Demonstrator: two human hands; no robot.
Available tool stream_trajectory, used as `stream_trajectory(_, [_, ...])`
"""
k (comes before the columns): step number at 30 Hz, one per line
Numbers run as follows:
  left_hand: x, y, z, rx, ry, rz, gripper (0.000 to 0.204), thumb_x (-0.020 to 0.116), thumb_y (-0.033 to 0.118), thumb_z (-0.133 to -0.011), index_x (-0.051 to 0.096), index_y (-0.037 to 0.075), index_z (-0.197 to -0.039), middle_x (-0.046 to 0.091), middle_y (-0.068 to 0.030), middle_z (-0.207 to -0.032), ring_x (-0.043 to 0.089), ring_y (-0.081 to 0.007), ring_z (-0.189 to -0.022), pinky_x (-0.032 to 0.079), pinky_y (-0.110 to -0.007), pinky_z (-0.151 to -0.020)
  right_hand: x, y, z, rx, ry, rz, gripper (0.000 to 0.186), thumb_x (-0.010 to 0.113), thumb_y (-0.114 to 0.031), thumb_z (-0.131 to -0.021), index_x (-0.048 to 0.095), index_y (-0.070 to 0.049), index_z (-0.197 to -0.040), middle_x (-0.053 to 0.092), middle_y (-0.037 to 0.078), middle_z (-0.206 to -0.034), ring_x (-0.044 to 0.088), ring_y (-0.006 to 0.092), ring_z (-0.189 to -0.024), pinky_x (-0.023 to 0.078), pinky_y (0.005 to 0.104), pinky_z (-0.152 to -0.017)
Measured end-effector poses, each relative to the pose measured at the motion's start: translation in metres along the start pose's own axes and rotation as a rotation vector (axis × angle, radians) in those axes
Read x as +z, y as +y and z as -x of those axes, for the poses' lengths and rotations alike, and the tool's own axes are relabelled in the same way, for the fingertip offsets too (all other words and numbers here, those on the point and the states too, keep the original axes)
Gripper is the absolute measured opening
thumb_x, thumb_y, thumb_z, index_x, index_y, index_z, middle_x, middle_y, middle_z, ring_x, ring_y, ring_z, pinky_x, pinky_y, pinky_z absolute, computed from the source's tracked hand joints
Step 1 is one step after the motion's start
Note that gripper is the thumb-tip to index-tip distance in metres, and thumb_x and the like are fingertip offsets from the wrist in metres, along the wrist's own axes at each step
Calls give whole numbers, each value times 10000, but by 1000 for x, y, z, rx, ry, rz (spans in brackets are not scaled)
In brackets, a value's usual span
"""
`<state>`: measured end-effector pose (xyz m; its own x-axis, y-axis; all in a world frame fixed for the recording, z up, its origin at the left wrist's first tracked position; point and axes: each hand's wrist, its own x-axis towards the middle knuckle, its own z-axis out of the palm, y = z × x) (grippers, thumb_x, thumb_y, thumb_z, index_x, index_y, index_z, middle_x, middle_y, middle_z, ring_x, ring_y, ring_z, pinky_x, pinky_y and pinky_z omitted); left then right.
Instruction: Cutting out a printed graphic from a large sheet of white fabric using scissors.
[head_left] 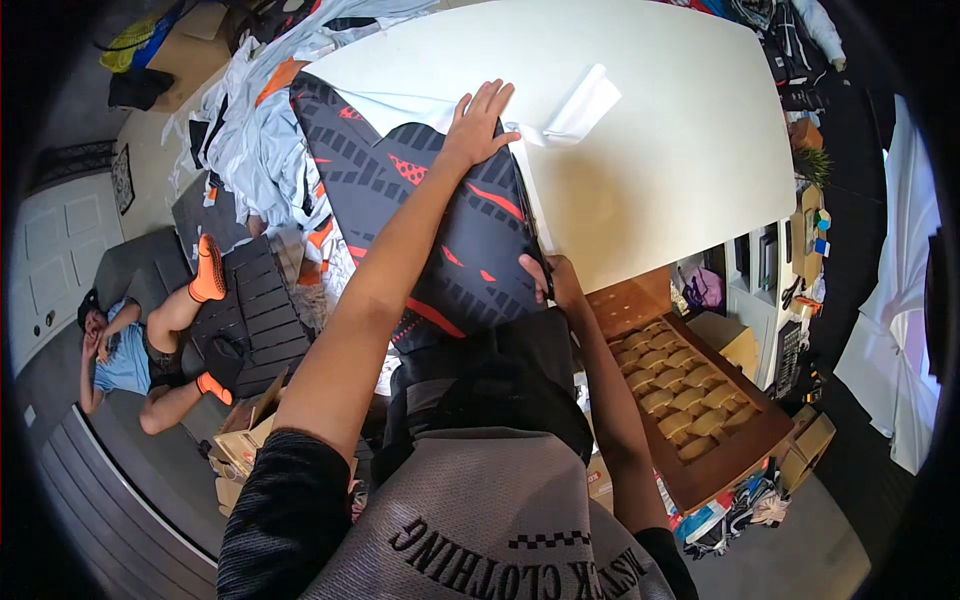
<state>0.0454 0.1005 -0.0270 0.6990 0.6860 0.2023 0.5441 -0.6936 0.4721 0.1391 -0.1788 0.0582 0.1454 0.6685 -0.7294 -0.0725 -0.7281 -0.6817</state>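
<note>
A dark grey printed fabric [400, 200] with black blocks and red marks lies over the near left part of the white table [680, 130]. My left hand [480, 128] rests on its far right edge, palm down, fingers spread. At the fabric's right edge, close to my body, my right hand [552, 280] is closed around what look like dark scissors [543, 238]. Their blades point away from me along the edge; the handles are mostly covered by my fingers. A narrow white strip [535, 190] runs beside that edge, and a loose curled white piece [585, 105] lies beyond it.
Crumpled pale fabric [255, 140] heaps along the table's left side. A wooden chair with a woven seat [685, 390] stands at my right. On a grey sofa [150, 270] at left, a person with orange socks reclines. Cardboard boxes [245, 435] sit near my left.
</note>
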Motion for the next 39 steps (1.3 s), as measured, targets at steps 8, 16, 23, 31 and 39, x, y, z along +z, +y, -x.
stream_trajectory(8, [2, -2, -1, -4, 7, 30, 827, 533, 583, -874, 250, 157, -1524, 309, -69, -1543, 255, -256, -1444, 225, -474, -1134, 0, -3, -3, 6, -4, 83, 405, 656, -348, -911, 561, -33, -676, 516, 37, -508, 468, 129, -408, 389, 252, -444])
stream_trajectory(16, [-1, -10, -10, 14, 15, -10, 853, 488, 671, -863, 274, 160, -1512, 324, -53, -1535, 259, -249, -1443, 240, -464, -1128, 2, -6, -3, -39, 24, 56, 405, 686, -349, -883, 574, -21, -673, 485, 30, -480, 450, 129, -397, 366, 263, -420])
stream_trajectory(23, [-1, -28, -23, 92, 58, -104, 918, 471, 752, -823, 294, 161, -1502, 340, -46, -1523, 265, -248, -1439, 238, -450, -1137, 1, -3, -2, -85, 6, 88, 355, 647, -305, -918, 577, -14, -729, 499, 36, -493, 456, 131, -394, 372, 259, -419])
stream_trajectory(31, [-8, -34, -34, 144, 20, -176, 969, 483, 793, -773, 314, 161, -1487, 353, -30, -1516, 268, -223, -1438, 233, -402, -1140, 0, -6, -1, -40, 15, 78, 407, 672, -356, -893, 589, -14, -688, 473, 17, -468, 439, 126, -401, 356, 253, -434])
stream_trajectory(39, [-15, -41, -42, 186, 24, -185, 914, 484, 778, -788, 349, 184, -1470, 378, -12, -1499, 304, -184, -1419, 249, -379, -1125, -1, -6, -8, -26, -5, 79, 402, 657, -320, -908, 565, -23, -653, 479, 25, -474, 447, 128, -396, 376, 254, -428])
